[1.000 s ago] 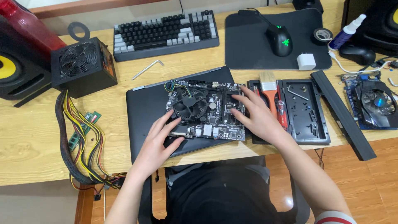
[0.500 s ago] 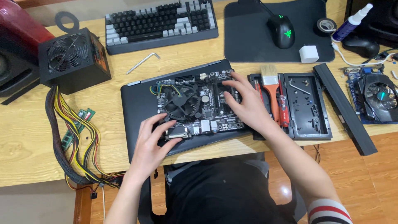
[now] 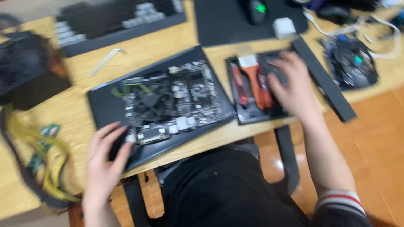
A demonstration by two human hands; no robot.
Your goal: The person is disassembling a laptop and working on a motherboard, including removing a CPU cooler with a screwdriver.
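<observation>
A motherboard (image 3: 172, 103) with a black fan lies on a dark mat (image 3: 105, 111) in the middle of the wooden desk (image 3: 75, 122). My left hand (image 3: 105, 162) rests flat on the mat's near left corner, fingers apart, fingertips at the board's edge. My right hand (image 3: 294, 86) is over the black tool tray (image 3: 244, 113) to the right, beside the red-handled tools and a brush (image 3: 252, 77). The frame is blurred, so I cannot tell whether the right hand holds anything.
A keyboard (image 3: 118, 23) and a mouse (image 3: 256, 8) on its pad lie at the back. A power supply (image 3: 29, 69) with yellow cables (image 3: 38, 168) is at the left. A black bar (image 3: 326, 82) and a graphics card (image 3: 353, 63) lie at the right.
My right hand left the motherboard and moved right, over the tool tray. My left hand slid down to the mat's near left corner. The view moved closer and is now blurred.
</observation>
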